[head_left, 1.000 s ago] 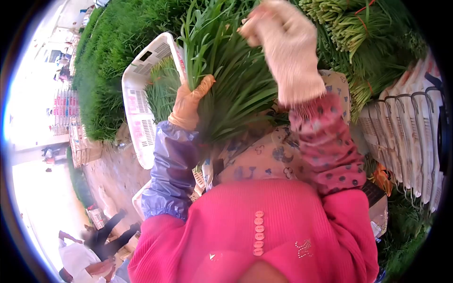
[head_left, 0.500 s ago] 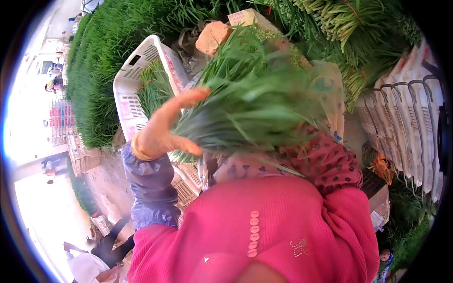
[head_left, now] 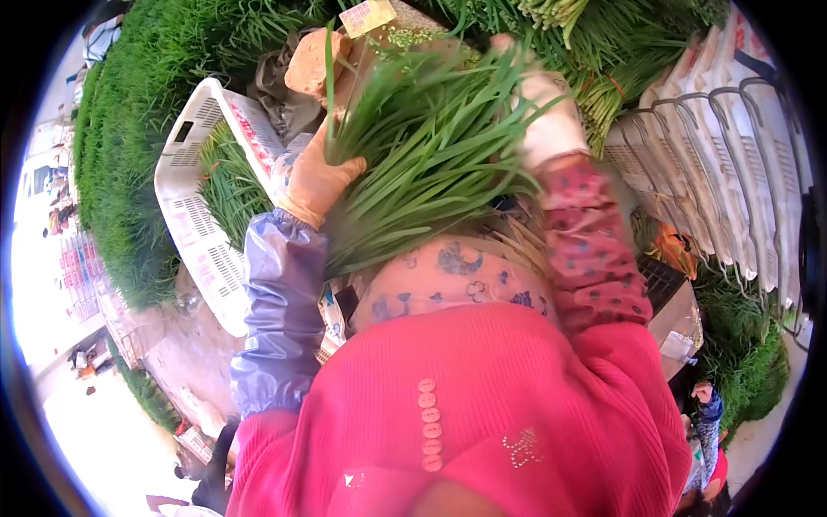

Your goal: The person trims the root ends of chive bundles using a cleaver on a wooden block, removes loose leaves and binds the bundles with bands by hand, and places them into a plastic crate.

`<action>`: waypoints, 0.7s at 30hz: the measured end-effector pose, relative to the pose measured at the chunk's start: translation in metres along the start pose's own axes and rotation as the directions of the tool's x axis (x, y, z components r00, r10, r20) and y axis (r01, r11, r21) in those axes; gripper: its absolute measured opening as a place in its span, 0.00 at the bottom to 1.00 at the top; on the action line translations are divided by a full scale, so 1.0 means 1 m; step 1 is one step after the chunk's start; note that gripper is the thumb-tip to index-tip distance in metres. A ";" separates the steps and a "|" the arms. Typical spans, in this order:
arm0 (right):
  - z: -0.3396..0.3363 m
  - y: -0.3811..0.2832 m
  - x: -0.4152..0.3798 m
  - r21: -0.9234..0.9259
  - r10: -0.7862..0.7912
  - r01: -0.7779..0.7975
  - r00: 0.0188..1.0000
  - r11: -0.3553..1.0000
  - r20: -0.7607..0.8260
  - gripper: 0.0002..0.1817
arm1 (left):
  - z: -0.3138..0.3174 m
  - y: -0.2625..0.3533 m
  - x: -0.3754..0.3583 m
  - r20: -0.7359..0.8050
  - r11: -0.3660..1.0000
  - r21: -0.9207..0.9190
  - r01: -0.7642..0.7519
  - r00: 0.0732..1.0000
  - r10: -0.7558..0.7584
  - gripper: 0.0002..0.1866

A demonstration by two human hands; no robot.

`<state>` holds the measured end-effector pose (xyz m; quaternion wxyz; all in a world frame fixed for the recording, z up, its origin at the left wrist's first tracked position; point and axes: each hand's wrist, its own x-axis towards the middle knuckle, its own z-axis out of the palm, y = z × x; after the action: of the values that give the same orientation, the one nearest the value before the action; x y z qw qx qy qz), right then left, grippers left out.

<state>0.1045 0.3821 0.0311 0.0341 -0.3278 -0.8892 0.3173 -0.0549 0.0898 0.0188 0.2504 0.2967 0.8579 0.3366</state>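
A loose bunch of long green garlic chives (head_left: pixel 431 164) is spread out in front of my chest, its leaves fanning to the right. My left hand (head_left: pixel 320 177), in an orange glove, is closed round the left side of the bunch, with the thumb over the leaves. At the far right side of the chives is my right hand (head_left: pixel 521 82), reaching away from me. Motion smears it and leaves cover part of it, so its fingers do not show clearly.
A white plastic crate (head_left: pixel 194 194) holding chives stands at left. An orange-brown brick (head_left: pixel 317 62) lies beyond the bunch. Stacked white crates (head_left: pixel 689 146) rise at right. Piled greens (head_left: pixel 121 189) line the far left; bundled stems (head_left: pixel 603 108) lie at upper right.
My right hand has come out from behind the chives to their far right side. The left hand has moved right and closed on the bunch, whose leaves are less blurred.
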 end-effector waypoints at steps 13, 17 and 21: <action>0.041 -0.104 -0.071 0.007 -0.637 0.759 0.540 0.651 0.550 0.45 | -0.032 0.015 -0.011 -0.006 0.689 -0.709 0.149 0.976 -0.217 0.26; 0.055 -0.104 -0.082 -0.074 -0.549 0.737 0.562 0.671 0.618 0.43 | -0.036 0.008 -0.011 -0.005 0.667 -0.722 0.185 0.962 -0.273 0.26; 0.049 -0.093 -0.097 -0.124 -0.780 0.828 0.557 0.546 0.285 0.39 | -0.042 0.007 -0.015 -0.053 0.665 -0.728 0.166 0.953 -0.297 0.22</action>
<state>0.1148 0.2430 0.0605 0.0480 0.1499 -0.9701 0.1848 -0.0684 0.0653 0.0549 0.3138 0.0344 0.7072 0.6326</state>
